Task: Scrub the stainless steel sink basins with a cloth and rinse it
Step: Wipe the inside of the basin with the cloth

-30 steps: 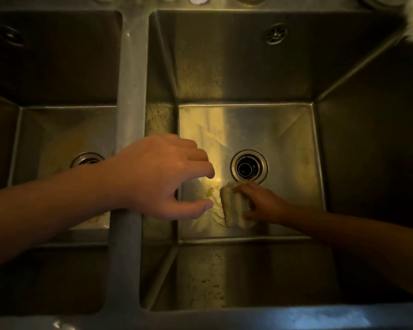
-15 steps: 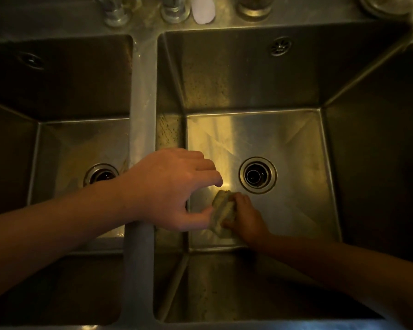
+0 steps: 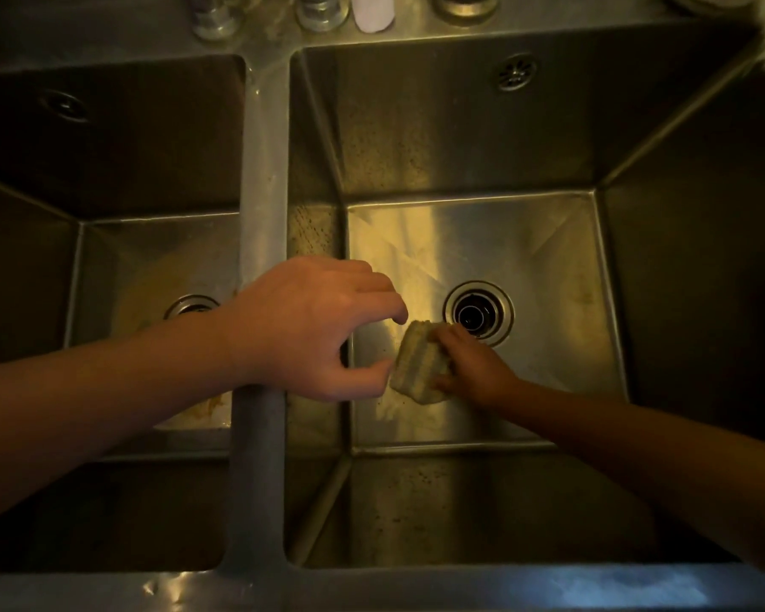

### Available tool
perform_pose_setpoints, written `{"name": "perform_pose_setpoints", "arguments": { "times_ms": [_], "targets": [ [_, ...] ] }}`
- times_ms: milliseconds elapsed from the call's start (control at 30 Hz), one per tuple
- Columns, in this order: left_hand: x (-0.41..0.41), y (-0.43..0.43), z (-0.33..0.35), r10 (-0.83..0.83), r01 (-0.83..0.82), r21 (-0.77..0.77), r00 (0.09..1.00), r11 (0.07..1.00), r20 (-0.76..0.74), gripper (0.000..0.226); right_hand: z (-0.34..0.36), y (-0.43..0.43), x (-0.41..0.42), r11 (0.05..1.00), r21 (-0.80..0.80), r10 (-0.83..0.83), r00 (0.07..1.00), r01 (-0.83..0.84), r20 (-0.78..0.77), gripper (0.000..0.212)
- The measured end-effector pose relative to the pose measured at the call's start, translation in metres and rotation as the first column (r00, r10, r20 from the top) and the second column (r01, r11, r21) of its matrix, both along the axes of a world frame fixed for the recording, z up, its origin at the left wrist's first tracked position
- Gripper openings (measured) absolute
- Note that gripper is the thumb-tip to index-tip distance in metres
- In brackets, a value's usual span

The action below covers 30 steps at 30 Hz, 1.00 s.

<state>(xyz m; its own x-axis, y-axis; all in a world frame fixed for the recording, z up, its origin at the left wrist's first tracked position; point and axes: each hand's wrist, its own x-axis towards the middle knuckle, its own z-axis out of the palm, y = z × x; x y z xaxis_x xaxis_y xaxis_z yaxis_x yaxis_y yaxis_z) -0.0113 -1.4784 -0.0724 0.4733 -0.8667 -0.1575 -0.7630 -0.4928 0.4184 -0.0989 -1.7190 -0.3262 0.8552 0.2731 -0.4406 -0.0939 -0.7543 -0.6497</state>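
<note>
Steel basin floor [image 3: 526, 240], right hand [image 3: 473, 368] grips cloth [image 3: 418, 368] just beside drain [image 3: 479, 312]

The metal sink [image 3: 548, 258] is gleaming on its smooth floor, its walls looking dull and speckled. The cloth [image 3: 418, 368] is showing a rough, ribbed surface.
</note>
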Motion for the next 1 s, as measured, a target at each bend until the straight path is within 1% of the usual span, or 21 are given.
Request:
{"name": "perform_pose_setpoints", "arguments": {
  "times_ms": [100, 233, 267, 333, 400, 500, 600, 700, 800, 867, 933, 1000],
  "targets": [
    [0.0, 0.0, 0.0, -0.003, 0.003, -0.003, 1.0, 1.0, -0.002, 0.051, 0.0, -0.018, -0.013, 0.999, -0.026, 0.043, 0.998, -0.044, -0.043, 0.077],
    [0.001, 0.0, 0.0, -0.009, 0.009, 0.0, 1.0, 1.0, 0.002, 0.051, -0.003, -0.031, -0.036, 0.959, -0.104, 0.25, 0.96, -0.264, -0.127, 0.083],
    [0.001, 0.0, 0.0, -0.008, 0.008, -0.001, 1.0, 1.0, 0.0, 0.051, -0.003, -0.03, -0.041, 0.946, -0.118, 0.286, 0.948, -0.303, -0.142, 0.085],
    [0.001, -0.001, 0.0, -0.009, 0.009, 0.0, 1.0, 1.0, -0.004, 0.05, -0.004, -0.02, -0.044, 0.935, -0.134, 0.311, 0.941, -0.328, -0.137, 0.086],
    [0.001, -0.002, 0.0, -0.01, 0.01, 0.007, 1.0, 1.0, -0.005, 0.05, -0.003, -0.002, -0.04, 0.95, -0.116, 0.279, 0.954, -0.291, -0.108, 0.087],
    [0.002, -0.002, 0.001, -0.002, 0.002, 0.005, 1.0, 1.0, -0.01, 0.05, 0.0, 0.035, -0.024, 0.993, -0.054, 0.099, 0.993, -0.103, -0.069, 0.085],
    [0.002, -0.002, 0.001, -0.001, 0.001, 0.003, 1.0, 1.0, -0.009, 0.049, 0.0, 0.06, -0.001, 0.998, -0.049, -0.052, 0.998, 0.051, -0.023, 0.08],
    [0.003, -0.002, 0.0, -0.004, 0.004, 0.014, 1.0, 1.0, -0.009, 0.048, -0.004, 0.056, 0.025, 0.991, -0.061, -0.113, 0.993, 0.116, 0.044, 0.072],
    [0.002, -0.002, 0.0, 0.006, -0.006, 0.027, 1.0, 1.0, -0.005, 0.049, -0.006, 0.034, 0.054, 0.978, -0.052, -0.196, 0.973, 0.203, 0.119, 0.057],
    [0.003, -0.002, -0.001, 0.009, -0.009, 0.028, 1.0, 1.0, 0.0, 0.05, -0.006, 0.019, 0.068, 0.979, -0.072, -0.18, 0.976, 0.19, 0.122, 0.052],
    [0.002, -0.002, -0.001, 0.016, -0.016, 0.025, 1.0, 1.0, -0.002, 0.051, -0.007, 0.009, 0.068, 0.986, -0.077, -0.139, 0.986, 0.147, 0.096, 0.052],
    [0.002, -0.002, 0.0, 0.025, -0.025, 0.026, 1.0, 0.999, -0.004, 0.051, -0.005, -0.001, 0.053, 0.992, -0.045, -0.114, 0.992, 0.116, 0.053, 0.055]
  ]
}}
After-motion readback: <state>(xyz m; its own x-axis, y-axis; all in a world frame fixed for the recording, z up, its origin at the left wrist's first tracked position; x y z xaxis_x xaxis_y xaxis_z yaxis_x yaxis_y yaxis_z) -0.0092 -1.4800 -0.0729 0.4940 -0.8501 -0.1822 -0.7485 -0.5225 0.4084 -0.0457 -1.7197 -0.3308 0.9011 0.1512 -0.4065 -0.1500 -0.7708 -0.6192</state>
